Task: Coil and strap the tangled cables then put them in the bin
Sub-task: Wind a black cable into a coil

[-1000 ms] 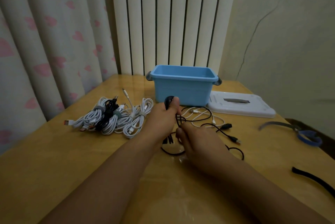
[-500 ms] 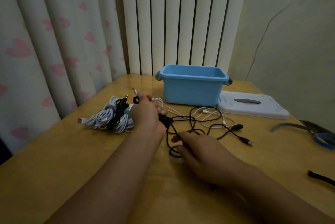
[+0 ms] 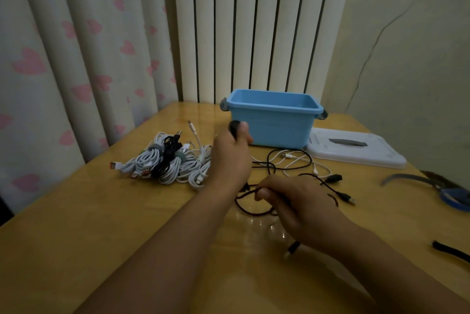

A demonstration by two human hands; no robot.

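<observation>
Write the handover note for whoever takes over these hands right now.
Left hand: raised, grips one end of the black cable.
Right hand: fingers curled round the same cable lower down, on the table.
Bundles: coiled and strapped, left of the bin, not inside.
White cable: loose, tangled with the black one.
Straps: spare, at the right edge.
Left: coil and strap both loose cables, bin everything.

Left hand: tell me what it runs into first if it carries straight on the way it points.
Most likely the blue bin. The left hand, gripping a black cable, points away from the person, the bin's front wall just beyond its knuckles. Depth is unclear; it may pass the bin's left corner.
</observation>
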